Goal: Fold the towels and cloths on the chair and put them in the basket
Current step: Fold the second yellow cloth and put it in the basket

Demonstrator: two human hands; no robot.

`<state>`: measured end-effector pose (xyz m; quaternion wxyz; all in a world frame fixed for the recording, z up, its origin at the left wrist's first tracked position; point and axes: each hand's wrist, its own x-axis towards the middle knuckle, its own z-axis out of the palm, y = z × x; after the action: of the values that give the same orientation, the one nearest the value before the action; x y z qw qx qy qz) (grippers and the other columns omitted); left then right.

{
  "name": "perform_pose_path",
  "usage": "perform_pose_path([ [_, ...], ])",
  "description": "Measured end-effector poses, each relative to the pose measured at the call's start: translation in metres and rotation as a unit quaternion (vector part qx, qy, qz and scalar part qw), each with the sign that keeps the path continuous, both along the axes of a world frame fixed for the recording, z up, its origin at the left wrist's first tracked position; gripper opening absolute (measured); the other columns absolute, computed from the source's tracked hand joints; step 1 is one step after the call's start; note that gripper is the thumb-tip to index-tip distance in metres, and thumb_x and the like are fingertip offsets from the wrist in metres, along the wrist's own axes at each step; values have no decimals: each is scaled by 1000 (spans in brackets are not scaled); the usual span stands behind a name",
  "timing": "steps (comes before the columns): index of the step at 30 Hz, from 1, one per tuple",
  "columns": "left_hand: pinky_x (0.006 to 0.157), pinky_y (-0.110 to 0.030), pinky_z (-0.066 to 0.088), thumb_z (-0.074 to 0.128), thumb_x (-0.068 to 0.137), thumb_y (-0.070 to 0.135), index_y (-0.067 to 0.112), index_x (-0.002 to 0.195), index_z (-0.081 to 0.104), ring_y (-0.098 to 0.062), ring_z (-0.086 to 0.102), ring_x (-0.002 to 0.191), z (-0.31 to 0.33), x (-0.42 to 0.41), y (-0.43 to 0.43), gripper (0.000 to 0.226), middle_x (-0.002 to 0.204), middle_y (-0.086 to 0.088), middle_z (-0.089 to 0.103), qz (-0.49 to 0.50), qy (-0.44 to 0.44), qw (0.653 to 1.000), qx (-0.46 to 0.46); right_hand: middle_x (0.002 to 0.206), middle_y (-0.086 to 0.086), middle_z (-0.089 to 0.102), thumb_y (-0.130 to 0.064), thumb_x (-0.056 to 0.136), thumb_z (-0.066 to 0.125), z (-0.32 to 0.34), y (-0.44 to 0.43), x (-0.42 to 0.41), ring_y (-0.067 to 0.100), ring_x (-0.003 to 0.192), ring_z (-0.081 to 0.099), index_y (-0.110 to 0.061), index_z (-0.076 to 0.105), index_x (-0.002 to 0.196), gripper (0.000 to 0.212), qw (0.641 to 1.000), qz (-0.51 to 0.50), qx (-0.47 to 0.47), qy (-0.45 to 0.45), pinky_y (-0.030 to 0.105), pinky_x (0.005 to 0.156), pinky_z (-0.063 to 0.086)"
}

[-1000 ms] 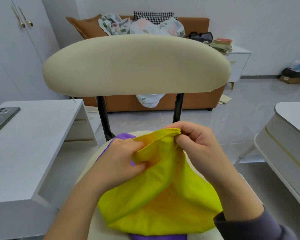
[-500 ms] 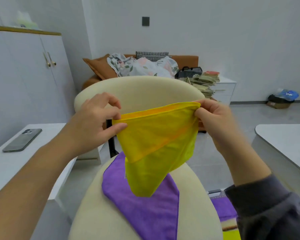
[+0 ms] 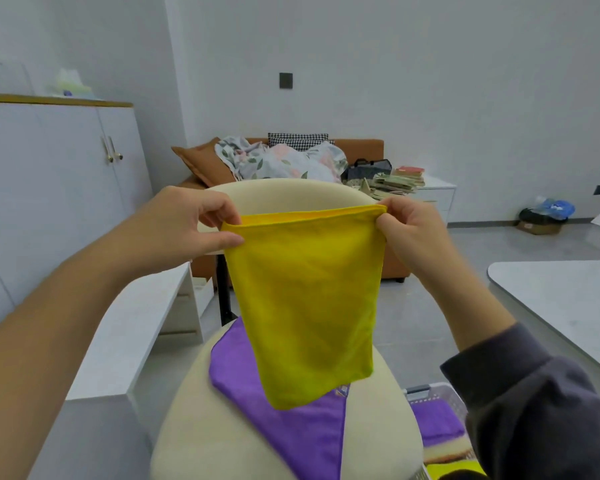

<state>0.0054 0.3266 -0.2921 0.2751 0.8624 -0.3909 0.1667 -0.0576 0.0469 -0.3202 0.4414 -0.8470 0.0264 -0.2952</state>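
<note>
Fingers [image 3: 230,240] first: we have them pinching the two top corners of the yellow cloth [image 3: 305,306], left hand [image 3: 187,226] on one corner, right hand [image 3: 409,233] on the other, both closed tight on the fabric.

Biggest thing in front of us is the cream chair [image 3: 222,441], and the cloth is now held up well clear of its seat, in front of the backrest. That is the news. A second ago this cloth was bunched low on the seat with our hands close together, and half a second ago it dangled in a lopsided point. Now the hands have drawn apart, the top edge runs taut between them, and the cloth hangs as a flat panel (two layers, by the look of that top edge). We read that as the first fold squared up, with another fold likely before it goes away.

Below it, the purple cloth [image 3: 291,431] lies spread on the seat, not yet folded. Smallest of all, low on our right, a sliver of the basket [image 3: 430,389] shows just beside the chair, with purple and yellow fabric already inside.
</note>
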Motion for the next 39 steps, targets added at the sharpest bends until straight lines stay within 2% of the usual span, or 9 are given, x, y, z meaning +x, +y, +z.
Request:
perform_pose_path([
  [5, 67, -25, 52, 73, 81, 24, 27, 78, 63, -10, 63, 70, -2, 1, 1, 11, 73, 2, 66, -10, 78, 992, -94, 87, 24, 60, -5, 92, 46, 4, 0, -5, 22, 74, 51, -6, 65, 90, 20, 998, 30, 43, 19, 39, 68, 48],
  [7, 62, -16, 50, 68, 85, 16, 20, 83, 61, -6, 63, 65, -10, 12, -4, 8, 76, -2, 66, 1, 113, 986, -119, 89, 17, 61, -4, 93, 45, 0, 0, 2, 22, 79, 56, -13, 65, 86, 22, 995, 45, 77, 52, 39, 76, 55],
  [11, 67, -24, 56, 65, 87, 11, 20, 89, 58, -22, 66, 81, -35, 44, -21, 12, 86, -8, 66, 56, 164, 975, -138, 86, 10, 60, -3, 92, 45, -16, -1, 31, 25, 84, 58, -19, 63, 79, 27, 991, 22, 91, 99, 48, 86, 52],
  [14, 69, -18, 53, 63, 88, 11, 19, 103, 61, -21, 66, 84, -36, 59, -29, 16, 89, -8, 67, 62, 149, 970, -183, 85, 9, 60, -6, 90, 47, -15, -5, 48, 23, 83, 56, -9, 65, 84, 20, 992, -12, 92, 80, 55, 89, 50],
  [20, 73, -23, 46, 64, 88, 17, 20, 94, 66, -14, 58, 81, -33, 50, -25, 7, 85, 2, 64, 84, 51, 970, -224, 93, 21, 64, -8, 88, 48, -10, -7, 47, 20, 77, 53, -7, 66, 91, 19, 998, -13, 63, -7, 48, 78, 51],
  [25, 72, -17, 48, 63, 89, 14, 23, 87, 60, -5, 61, 78, -97, 17, -10, 9, 90, 3, 67, 23, 162, 961, -224, 77, 15, 65, 0, 82, 52, -78, 0, 11, 9, 66, 50, -16, 65, 78, 22, 999, 7, 43, -5, 25, 61, 41],
  [28, 62, -17, 41, 60, 82, 29, 25, 81, 57, -4, 53, 65, -149, -8, -1, 5, 72, 5, 63, 5, 223, 947, -232, 60, 0, 57, 6, 81, 53, -129, 6, -17, 1, 55, 43, -24, 63, 73, 33, 998, 40, 41, 35, 18, 53, 35],
  [33, 51, -19, 31, 57, 80, 30, 23, 78, 54, -9, 40, 54, -211, -43, 4, 7, 56, 0, 50, -26, 299, 918, -257, 67, 7, 53, -11, 72, 49, -180, 8, -51, 11, 64, 45, -12, 60, 72, 11, 988, 108, 96, 61, 29, 59, 36],
  [39, 53, -31, 33, 55, 74, 52, 35, 75, 53, -17, 42, 56, -236, -37, -1, 17, 58, -2, 54, 10, 344, 897, -278, 67, -2, 50, -26, 69, 50, -205, 6, -45, 12, 66, 45, -18, 60, 75, 14, 977, 130, 129, 108, 33, 61, 38],
])
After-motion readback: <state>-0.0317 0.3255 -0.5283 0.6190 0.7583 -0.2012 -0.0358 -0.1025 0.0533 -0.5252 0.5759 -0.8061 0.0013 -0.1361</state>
